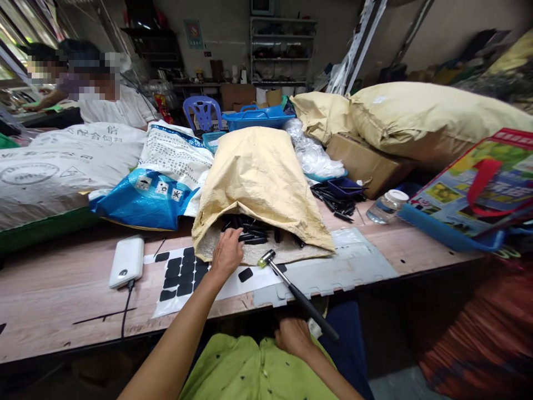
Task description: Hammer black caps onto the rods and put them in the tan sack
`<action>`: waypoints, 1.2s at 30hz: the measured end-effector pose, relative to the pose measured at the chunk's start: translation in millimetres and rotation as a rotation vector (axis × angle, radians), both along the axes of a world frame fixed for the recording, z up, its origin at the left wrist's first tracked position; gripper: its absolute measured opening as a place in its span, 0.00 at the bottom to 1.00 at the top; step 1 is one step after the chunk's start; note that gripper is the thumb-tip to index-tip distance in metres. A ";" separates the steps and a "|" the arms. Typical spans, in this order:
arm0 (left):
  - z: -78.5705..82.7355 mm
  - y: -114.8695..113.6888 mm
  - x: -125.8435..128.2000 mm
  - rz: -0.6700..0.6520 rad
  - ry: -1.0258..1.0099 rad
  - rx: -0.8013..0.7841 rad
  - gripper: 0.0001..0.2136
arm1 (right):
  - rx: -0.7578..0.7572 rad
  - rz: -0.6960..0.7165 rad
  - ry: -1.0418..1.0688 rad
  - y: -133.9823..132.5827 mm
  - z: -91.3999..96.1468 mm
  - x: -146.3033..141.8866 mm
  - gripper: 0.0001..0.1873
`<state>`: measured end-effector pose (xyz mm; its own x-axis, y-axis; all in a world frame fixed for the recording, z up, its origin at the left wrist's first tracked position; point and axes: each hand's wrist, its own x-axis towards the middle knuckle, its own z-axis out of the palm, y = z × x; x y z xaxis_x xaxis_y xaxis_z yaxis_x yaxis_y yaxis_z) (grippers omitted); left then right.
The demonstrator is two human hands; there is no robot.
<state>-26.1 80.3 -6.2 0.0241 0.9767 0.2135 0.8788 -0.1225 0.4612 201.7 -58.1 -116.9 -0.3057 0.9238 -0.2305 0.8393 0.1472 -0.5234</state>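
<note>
The left hand (228, 253) is reaching into the sack (258, 166) at black pieces (253, 238) inside, the right hand (293, 336) is curling below the table (62, 300), both grips unclear, while a hammer (306, 303) and power bank (127, 260) are flanking the left.

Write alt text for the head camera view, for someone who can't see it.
A person's left hand reaches into the open mouth of a yellowish sack holding black pieces; the right hand is low, near the lap. A hammer lies before the sack, its handle overhanging the table.
</note>
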 end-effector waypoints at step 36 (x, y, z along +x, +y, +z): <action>-31.1 -45.2 -5.4 -0.128 -0.184 -0.024 0.09 | 0.497 -0.033 0.368 42.1 105.0 4.8 0.14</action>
<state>-31.5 35.2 -37.3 0.1109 0.9730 0.2026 0.7574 -0.2147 0.6166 206.5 -16.0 -11.8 -0.2526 0.9040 0.3450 0.6253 0.4246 -0.6548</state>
